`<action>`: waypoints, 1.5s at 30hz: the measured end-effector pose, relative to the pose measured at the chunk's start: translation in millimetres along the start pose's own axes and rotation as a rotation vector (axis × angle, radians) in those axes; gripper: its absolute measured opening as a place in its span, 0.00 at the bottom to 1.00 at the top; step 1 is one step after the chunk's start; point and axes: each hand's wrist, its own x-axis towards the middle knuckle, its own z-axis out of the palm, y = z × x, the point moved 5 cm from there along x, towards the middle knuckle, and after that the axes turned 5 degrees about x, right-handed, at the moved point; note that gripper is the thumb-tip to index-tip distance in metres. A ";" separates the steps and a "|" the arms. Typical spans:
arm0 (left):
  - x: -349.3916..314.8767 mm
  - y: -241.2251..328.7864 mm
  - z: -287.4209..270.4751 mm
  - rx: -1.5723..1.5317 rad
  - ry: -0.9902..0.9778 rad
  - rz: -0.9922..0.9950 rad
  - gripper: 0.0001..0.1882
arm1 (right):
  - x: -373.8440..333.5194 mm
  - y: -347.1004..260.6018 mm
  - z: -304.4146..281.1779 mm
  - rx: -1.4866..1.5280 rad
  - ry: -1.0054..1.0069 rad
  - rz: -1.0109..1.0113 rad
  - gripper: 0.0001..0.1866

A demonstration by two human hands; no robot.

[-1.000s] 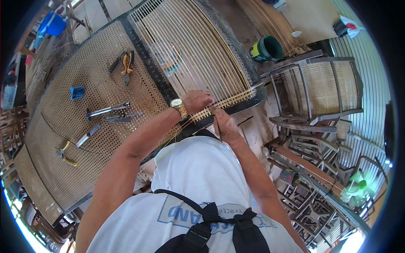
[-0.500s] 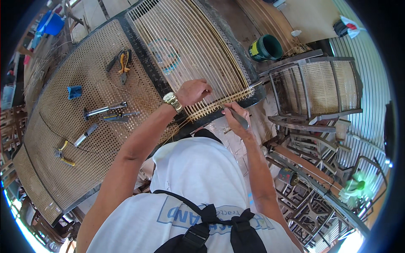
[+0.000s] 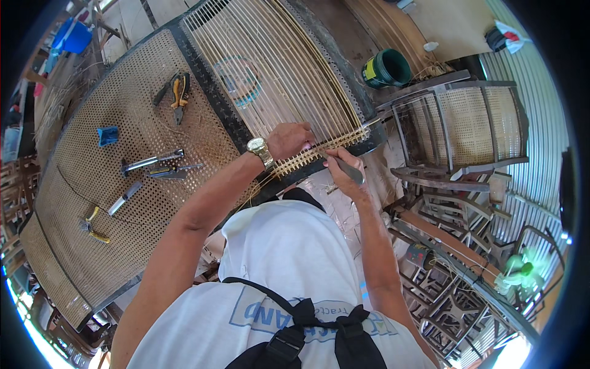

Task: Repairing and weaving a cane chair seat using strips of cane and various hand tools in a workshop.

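A dark frame panel [image 3: 372, 132] lies in front of me, strung with long parallel cane strands [image 3: 279, 74]. Across its near edge runs a woven cane band [image 3: 289, 165]. My left hand [image 3: 291, 140], with a watch at the wrist, is closed over the strands just beside this band. Its fingertips press together at the weave, and what they pinch is too small to make out. In my right hand [image 3: 344, 169] is a hand tool with a smooth grey handle [image 3: 351, 174]. It points toward the band from the near right; its tip is hidden at the weave.
On the finished cane mesh [image 3: 80, 178] at left lie pliers [image 3: 179, 98], a hammer [image 3: 152, 161], a screwdriver [image 3: 175, 170], a knife-like tool [image 3: 125, 197], a yellow-handled tool [image 3: 93, 226] and a blue piece [image 3: 107, 136]. A green bucket [image 3: 387, 69] and a cane-backed chair [image 3: 467, 129] stand at right.
My left hand has moved a little right and down, from above the strands to the woven band beside the tool. My right hand stays almost in place.
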 end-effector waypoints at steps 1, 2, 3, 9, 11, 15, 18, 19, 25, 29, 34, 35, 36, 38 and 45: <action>-0.2 0.0 0.0 -0.001 0.001 -0.002 0.05 | -0.2 0.6 1.1 -0.026 -0.005 -0.030 0.07; -0.5 0.0 0.1 0.002 0.002 -0.003 0.05 | -0.2 2.0 2.7 -0.027 -0.008 -0.030 0.07; -0.9 -0.4 0.5 0.003 0.004 -0.005 0.06 | -0.2 -0.2 5.1 -0.032 -0.015 -0.083 0.07; -4.5 -5.3 6.2 0.014 0.063 0.095 0.07 | 1.0 -14.2 18.9 -0.113 -0.026 -0.305 0.08; -4.6 -8.8 6.7 -0.020 0.097 0.111 0.06 | -0.3 -13.4 23.6 -0.098 -0.034 -0.331 0.08; -4.0 -3.2 4.8 0.045 0.106 0.124 0.02 | -14.7 -1.1 34.1 -0.317 -0.054 -0.446 0.10; -6.5 -5.4 11.7 -0.035 0.211 0.157 0.02 | -14.2 -6.1 35.8 -0.350 -0.071 -0.491 0.11; -7.2 -7.4 17.4 0.011 0.194 0.159 0.02 | -13.7 -10.1 35.7 -0.342 -0.079 -0.532 0.10; -0.9 -3.5 11.7 -0.011 0.140 0.067 0.04 | -8.1 -3.9 12.5 -0.082 -0.025 -0.196 0.08; 4.3 2.0 9.9 0.038 0.106 0.030 0.05 | -8.6 -3.7 14.5 -0.084 0.021 -0.113 0.08; 7.0 -2.2 12.8 0.070 0.053 0.033 0.04 | -0.1 -1.8 20.9 -0.159 0.008 -0.199 0.08; 8.1 -1.8 14.0 0.070 0.052 0.036 0.04 | 2.5 -2.9 18.0 -0.159 0.011 -0.198 0.08; 8.4 0.4 13.8 0.096 0.056 0.064 0.04 | 4.9 -10.1 17.1 -0.190 -0.040 -0.247 0.07; 6.6 2.5 13.2 0.122 0.059 0.091 0.04 | 4.9 -19.0 18.6 -0.219 -0.091 -0.296 0.07; 1.3 1.8 14.8 0.044 0.097 0.075 0.05 | -11.8 -5.7 38.0 -0.413 -0.112 -0.404 0.12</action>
